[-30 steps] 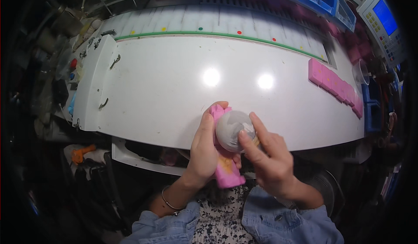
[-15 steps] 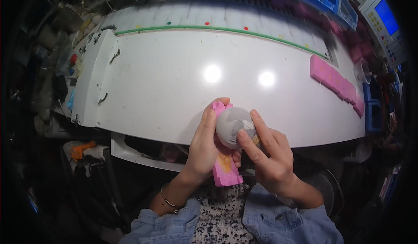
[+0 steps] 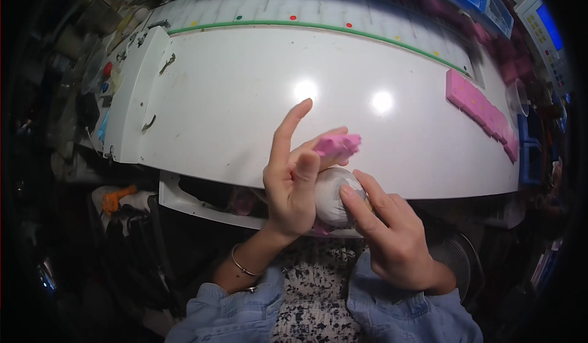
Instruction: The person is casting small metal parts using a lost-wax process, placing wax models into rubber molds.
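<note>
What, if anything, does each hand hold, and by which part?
The right hand holds the grey ball by its right side. The left hand has the pink block near its far end; the exact grip is hidden.

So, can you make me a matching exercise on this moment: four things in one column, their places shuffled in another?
Column one
1. Silver bracelet
2. Grey ball
3. Row of pink blocks
4. Green strip

Column two
A. On the right side of the white table
B. Held in the right hand
C. Running across the table's far part
D. Around the left wrist

Pairs: 1-D, 2-B, 3-A, 4-C
</note>
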Available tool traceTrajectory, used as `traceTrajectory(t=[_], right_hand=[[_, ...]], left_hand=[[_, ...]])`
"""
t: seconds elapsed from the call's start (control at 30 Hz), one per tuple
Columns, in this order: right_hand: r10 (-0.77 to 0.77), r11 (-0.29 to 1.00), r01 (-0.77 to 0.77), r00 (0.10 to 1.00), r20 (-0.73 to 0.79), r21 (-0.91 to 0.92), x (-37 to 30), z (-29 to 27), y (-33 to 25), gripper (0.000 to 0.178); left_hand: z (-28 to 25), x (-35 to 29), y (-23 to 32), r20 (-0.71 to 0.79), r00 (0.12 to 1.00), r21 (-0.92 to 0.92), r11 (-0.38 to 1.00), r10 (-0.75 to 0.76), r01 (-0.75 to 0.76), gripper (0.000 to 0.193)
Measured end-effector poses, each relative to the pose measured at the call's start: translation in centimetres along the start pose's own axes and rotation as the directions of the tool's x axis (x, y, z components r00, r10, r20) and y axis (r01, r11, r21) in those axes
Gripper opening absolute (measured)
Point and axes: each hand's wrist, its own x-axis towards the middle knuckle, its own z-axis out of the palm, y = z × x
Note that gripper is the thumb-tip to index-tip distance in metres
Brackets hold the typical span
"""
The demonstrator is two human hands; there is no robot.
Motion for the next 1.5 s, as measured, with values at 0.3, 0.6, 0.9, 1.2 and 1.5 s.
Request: traceTrajectory(t=[0.3,0.6,0.9,1.2,1.5], right_hand=[[0.096,0.994,-0.092,0.993,-0.067,0.067,-0.3,-1.1,1.0,0.076],[0.137,0.991,-0.136,0.985,0.102,-0.018,1.1,-2.0,2.1,0.072],[0.253,0.867,-0.138,0.95,-0.185,0.478,3.0,-1.3,1.6,0.06],[0.296,0.805,-0.072,0.909,-0.294,0.589,2.8,-1.9,2.1,0.028],[0.245,0.843,-0.021,0.905,-0.348,0.537,2.3,-2.6,3.2,0.027]], left_hand=[[0.2,0.6,-0.1,-0.074,0.995,0.169,0.985,0.061,-0.048,0.049],[-0.3,1.1,-0.4,-0.131,0.989,0.243,0.97,0.06,-0.027,0.05],[1.8,0.7,0.2,0.005,0.939,-0.157,0.927,-0.343,0.339,0.06],[2.7,1.7,1.5,0.278,0.951,0.167,0.982,-0.135,0.091,0.085],[3.8,2.4,1.3,0.282,0.949,0.193,0.977,-0.138,0.085,0.065]])
